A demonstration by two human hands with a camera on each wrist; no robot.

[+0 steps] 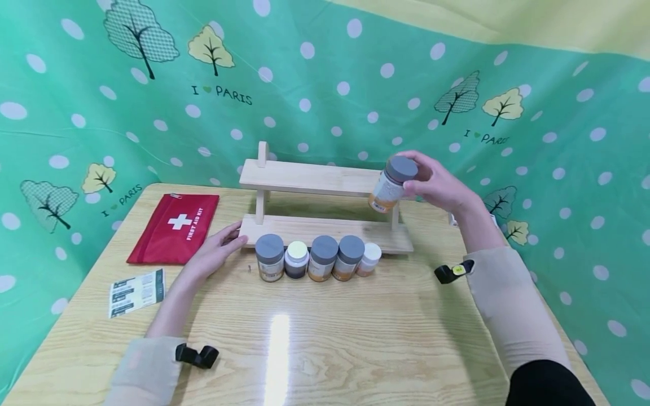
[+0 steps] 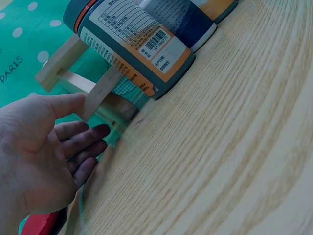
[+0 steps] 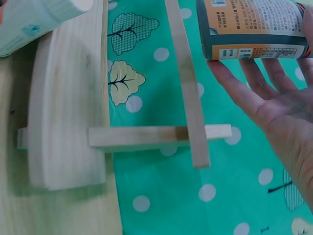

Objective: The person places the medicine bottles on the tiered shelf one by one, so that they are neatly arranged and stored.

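Up at the right end of the two-tier wooden shelf [image 1: 315,176], my right hand [image 1: 431,179] grips a grey-capped pill bottle [image 1: 387,189] with an orange and white label. The bottle is tilted, its cap toward the fingers, and in the right wrist view its base [image 3: 208,34] is beside the upper board. My left hand [image 1: 217,248] is at the left end of the lower board [image 1: 325,230]; in the left wrist view the thumb reaches the board's end and the other fingers are loosely bent. Several bottles [image 1: 323,256] stand in a row before the shelf, with grey, cream and white caps.
A red first aid kit pouch [image 1: 178,228] lies left of the shelf, with a printed card [image 1: 137,293] nearer the front. Behind the wooden table [image 1: 355,338] hangs a green dotted cloth [image 1: 325,84]. A small white object [image 1: 452,220] is partly hidden behind my right forearm.
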